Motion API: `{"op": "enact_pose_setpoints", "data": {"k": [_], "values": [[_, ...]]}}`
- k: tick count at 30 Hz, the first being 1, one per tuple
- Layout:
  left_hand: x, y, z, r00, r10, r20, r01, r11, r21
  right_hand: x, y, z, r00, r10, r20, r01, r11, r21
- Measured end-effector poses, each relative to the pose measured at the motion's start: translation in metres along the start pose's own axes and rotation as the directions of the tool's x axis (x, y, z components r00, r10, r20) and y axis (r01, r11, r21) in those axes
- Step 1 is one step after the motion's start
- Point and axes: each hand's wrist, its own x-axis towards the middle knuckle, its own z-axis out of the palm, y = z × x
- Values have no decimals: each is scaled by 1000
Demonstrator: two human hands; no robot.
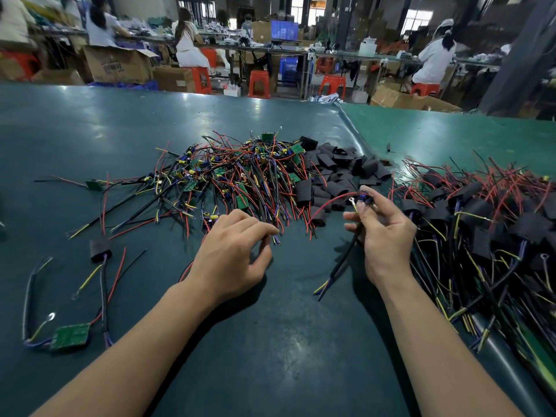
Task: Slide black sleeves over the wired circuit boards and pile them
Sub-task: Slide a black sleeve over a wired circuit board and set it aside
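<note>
1. Green counter (90, 121) carries a central heap of bare wired boards (228, 173), loose black sleeves (340, 170) behind, and sleeved ones piled right (481, 224).
2. Left hand (231, 254) rests loosely curled, fingertips touching wire ends.
3. Right hand (382, 233) pinches one wired board (362, 201).

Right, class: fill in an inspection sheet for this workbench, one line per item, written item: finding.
Surface: green mat, shiny, seam at right.
Job's things: bare boards heap; loose sleeves; sleeved pile.
Clutter: stray board and stray sleeved board at left.
Grippers: left hand rests by the heap's wire ends; right hand pinches a wired piece.
Cables: red, black, yellow wires tangled.
Surroundings: workers, red stools, cardboard boxes.
</note>
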Motion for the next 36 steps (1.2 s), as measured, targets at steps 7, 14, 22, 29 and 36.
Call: {"op": "enact_pose_setpoints", "data": {"k": [7,14,22,29,36], "values": [[56,11,8,949,-23,314,13,999,33,7,-1,-7,997,62,-51,-57,995,81],[115,18,65,899,-32,436,-27,991,130,3,-7,-6,995,96,24,-98,992,81],[127,22,87,833,-91,546,-32,977,213,4,-24,-9,936,275,222,-338,879,337],[124,24,70,819,-118,562,29,986,164,-1,-34,-6,918,177,354,-345,795,499],[116,47,64,895,-48,442,-166,886,433,-2,-34,-5,970,173,169,-224,906,360]]}}
